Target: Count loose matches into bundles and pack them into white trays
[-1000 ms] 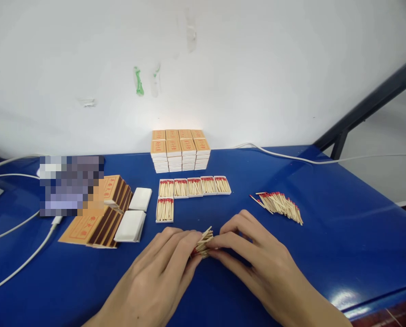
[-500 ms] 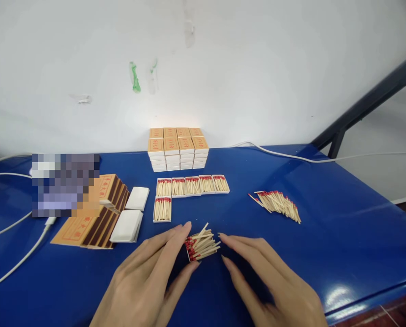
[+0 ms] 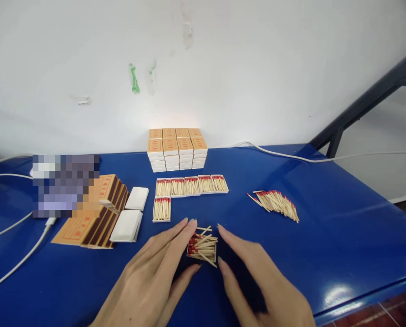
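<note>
In front of me a small white matchbox tray [image 3: 215,252] holds a jumble of red-tipped matches [image 3: 203,245], some lying across its rim. My left hand [image 3: 148,272] curves round the tray's left side, index finger at the far edge and thumb at the near edge, gripping it. Just off the right end is my right hand [image 3: 260,272], thumb and fingers spread apart with nothing between them. Farther right lies a loose pile of matches [image 3: 277,204]. Beyond my left hand, filled matchbox trays [image 3: 162,210] sit in a row, one in front of it.
Closed matchboxes [image 3: 177,147] are stacked against the wall. To the left are orange matchbox sleeves [image 3: 76,229], white tray stacks [image 3: 125,225], a blurred-out object [image 3: 64,184] and a white cable [image 3: 25,259]. Another cable [image 3: 284,156] runs along the back of the blue table [image 3: 342,218].
The matches in the near tray have shifted left and sit lower, so its right rim now shows. My right hand has moved slightly left.
</note>
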`<act>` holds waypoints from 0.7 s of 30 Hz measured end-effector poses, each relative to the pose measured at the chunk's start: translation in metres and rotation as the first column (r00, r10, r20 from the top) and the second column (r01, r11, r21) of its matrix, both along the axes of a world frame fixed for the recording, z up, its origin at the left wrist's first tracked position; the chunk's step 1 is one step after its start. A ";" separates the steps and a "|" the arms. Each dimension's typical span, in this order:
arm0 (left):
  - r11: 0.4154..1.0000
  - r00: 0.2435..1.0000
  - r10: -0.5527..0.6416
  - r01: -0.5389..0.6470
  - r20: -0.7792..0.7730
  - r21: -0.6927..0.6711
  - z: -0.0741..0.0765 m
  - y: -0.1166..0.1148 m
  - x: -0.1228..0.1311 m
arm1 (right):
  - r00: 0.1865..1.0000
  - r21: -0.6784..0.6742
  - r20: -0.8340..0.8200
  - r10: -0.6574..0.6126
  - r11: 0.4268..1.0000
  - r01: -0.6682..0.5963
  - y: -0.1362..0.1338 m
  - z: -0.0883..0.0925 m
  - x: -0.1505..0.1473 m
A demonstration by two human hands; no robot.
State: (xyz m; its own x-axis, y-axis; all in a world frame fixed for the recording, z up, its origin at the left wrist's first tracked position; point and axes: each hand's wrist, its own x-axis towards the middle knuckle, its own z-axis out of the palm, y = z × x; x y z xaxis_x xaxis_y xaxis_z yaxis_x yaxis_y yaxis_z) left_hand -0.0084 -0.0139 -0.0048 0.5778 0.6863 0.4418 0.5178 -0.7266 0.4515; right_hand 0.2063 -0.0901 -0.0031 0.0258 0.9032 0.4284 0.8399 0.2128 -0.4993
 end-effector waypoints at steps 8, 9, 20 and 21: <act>1.000 1.000 0.018 -0.018 0.018 -0.009 0.007 -0.001 0.002 | 0.966 -0.282 -0.149 0.212 0.927 -0.247 0.074 0.034 0.031; 1.000 1.000 0.021 -0.021 0.021 -0.001 0.008 -0.001 0.002 | 0.952 -0.321 -0.158 0.263 0.898 -0.301 0.081 0.036 0.032; 1.000 1.000 0.014 -0.014 0.002 -0.012 0.009 -0.001 0.004 | 0.900 -0.396 -0.084 0.428 0.815 -0.424 0.100 0.039 0.045; 1.000 1.000 0.011 -0.011 -0.004 -0.020 0.010 -0.001 0.004 | 0.903 -0.378 -0.035 0.429 0.831 -0.409 0.099 0.038 0.045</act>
